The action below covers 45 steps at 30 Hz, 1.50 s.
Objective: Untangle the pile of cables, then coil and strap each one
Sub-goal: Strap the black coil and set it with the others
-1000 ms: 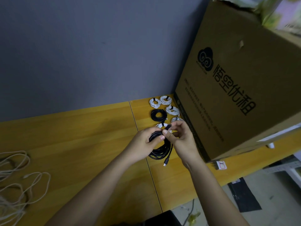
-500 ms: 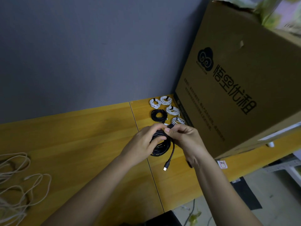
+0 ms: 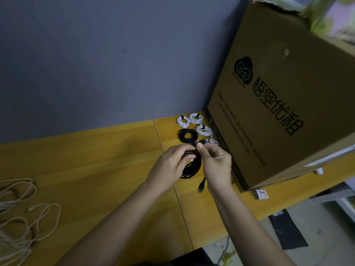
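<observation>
Black coiled cable (image 3: 192, 167): one, gripped by left hand (image 3: 169, 166); right hand (image 3: 216, 166) fingers pinch what appears to be its strap. Bench (image 3: 96, 169) holds four white strapped coils (image 3: 196, 118), one black coil (image 3: 187, 135).

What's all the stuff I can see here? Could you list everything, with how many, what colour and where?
black cable coil in hand: one, black, held above the table's middle, a plug end hanging below it
strapped white coils: four at least, white, at the table's far edge beside the box
strapped black coil: one, black, among the white ones
loose cables: a tangle, count unclear, pale beige, on the table's left edge
table: one, yellow wood
cardboard box: one, brown with black print, on the table at right
wall: grey, behind the table
left hand: one, grips the black coil
right hand: one, its fingers pinch something small and dark at the coil's top
</observation>
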Available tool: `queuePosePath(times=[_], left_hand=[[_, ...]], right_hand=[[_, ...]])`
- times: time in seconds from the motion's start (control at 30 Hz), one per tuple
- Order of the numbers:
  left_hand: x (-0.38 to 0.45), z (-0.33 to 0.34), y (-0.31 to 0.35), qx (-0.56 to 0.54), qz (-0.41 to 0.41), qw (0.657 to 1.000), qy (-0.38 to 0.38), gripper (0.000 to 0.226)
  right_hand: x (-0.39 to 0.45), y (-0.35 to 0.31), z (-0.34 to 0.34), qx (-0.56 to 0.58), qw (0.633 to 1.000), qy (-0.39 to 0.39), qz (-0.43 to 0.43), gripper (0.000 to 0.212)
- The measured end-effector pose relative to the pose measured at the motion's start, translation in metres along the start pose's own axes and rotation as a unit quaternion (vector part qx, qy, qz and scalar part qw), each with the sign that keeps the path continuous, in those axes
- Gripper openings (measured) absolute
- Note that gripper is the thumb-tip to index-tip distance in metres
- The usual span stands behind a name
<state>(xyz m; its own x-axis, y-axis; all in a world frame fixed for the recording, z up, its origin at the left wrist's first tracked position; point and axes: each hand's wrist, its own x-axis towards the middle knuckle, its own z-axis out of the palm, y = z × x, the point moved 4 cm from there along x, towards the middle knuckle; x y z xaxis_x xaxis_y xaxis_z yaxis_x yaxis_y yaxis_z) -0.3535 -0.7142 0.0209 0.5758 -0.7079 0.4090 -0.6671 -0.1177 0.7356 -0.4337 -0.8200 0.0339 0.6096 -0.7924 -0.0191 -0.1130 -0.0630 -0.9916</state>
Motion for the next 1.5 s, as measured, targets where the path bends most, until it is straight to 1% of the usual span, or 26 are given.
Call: queuePosePath(times=[0.1, 0.2, 0.3, 0.4, 0.47, 0.57, 0.63, 0.73, 0.8, 0.87, 0.93, 1.03, 1.1, 1.2, 1.33, 1.43, 1.5], left_hand=[[0.002, 0.004, -0.002, -0.032, -0.055, 0.997, -0.034, 0.02], [0.007, 0.001, 0.0, -0.073, -0.103, 0.992, -0.023, 0.007], [0.013, 0.0, 0.002, -0.075, -0.12, 0.99, -0.029, 0.01], [0.016, 0.0, 0.002, -0.086, -0.144, 0.985, -0.047, 0.012], [0.016, 0.003, 0.002, -0.084, -0.167, 0.98, -0.062, 0.012], [0.018, 0.006, 0.0, -0.106, -0.213, 0.968, -0.078, 0.009], [0.02, 0.006, -0.004, -0.136, -0.244, 0.956, -0.088, 0.008], [0.021, 0.008, -0.006, -0.19, -0.274, 0.935, -0.122, 0.004], [0.021, 0.009, -0.004, -0.267, -0.285, 0.91, -0.138, 0.009], [0.021, 0.009, -0.003, -0.347, -0.307, 0.874, -0.147, 0.013], [0.019, 0.009, -0.004, -0.387, -0.331, 0.848, -0.149, 0.012], [0.016, 0.012, -0.006, -0.42, -0.349, 0.824, -0.15, 0.011], [0.014, 0.014, -0.008, -0.425, -0.339, 0.827, -0.146, 0.011], [0.013, 0.013, -0.014, -0.396, -0.314, 0.852, -0.14, 0.017], [0.012, 0.012, -0.023, -0.274, -0.276, 0.904, -0.176, 0.019], [0.012, 0.013, -0.038, -0.19, -0.271, 0.925, -0.185, 0.02], [0.013, 0.012, -0.049, -0.152, -0.259, 0.938, -0.176, 0.017]], right_hand=[[0.012, -0.007, -0.005, -0.074, 0.996, -0.029, -0.038, 0.015], [0.018, -0.017, -0.009, -0.138, 0.985, -0.038, -0.096, 0.014], [0.012, -0.022, -0.009, -0.183, 0.966, -0.04, -0.18, 0.01], [0.008, -0.02, -0.012, -0.188, 0.953, -0.039, -0.233, 0.008], [0.009, -0.018, -0.013, -0.19, 0.95, -0.051, -0.244, 0.008], [0.009, -0.014, -0.014, -0.191, 0.947, -0.097, -0.239, 0.011], [0.011, -0.013, -0.015, -0.197, 0.939, -0.135, -0.248, 0.014], [0.012, -0.013, -0.019, -0.203, 0.926, -0.179, -0.262, 0.018], [0.012, -0.014, -0.022, -0.191, 0.924, -0.196, -0.269, 0.022], [0.011, -0.013, -0.025, -0.18, 0.921, -0.208, -0.276, 0.023], [0.011, -0.012, -0.027, -0.174, 0.918, -0.219, -0.281, 0.024], [0.012, -0.012, -0.028, -0.175, 0.913, -0.224, -0.294, 0.023], [0.013, -0.01, -0.028, -0.175, 0.915, -0.22, -0.288, 0.022], [0.015, -0.002, -0.024, -0.16, 0.931, -0.207, -0.256, 0.023], [0.017, 0.015, -0.015, -0.12, 0.955, -0.189, -0.196, 0.024], [0.02, 0.03, -0.004, -0.096, 0.966, -0.183, -0.155, 0.024], [0.024, 0.04, 0.005, -0.084, 0.972, -0.175, -0.134, 0.024]])
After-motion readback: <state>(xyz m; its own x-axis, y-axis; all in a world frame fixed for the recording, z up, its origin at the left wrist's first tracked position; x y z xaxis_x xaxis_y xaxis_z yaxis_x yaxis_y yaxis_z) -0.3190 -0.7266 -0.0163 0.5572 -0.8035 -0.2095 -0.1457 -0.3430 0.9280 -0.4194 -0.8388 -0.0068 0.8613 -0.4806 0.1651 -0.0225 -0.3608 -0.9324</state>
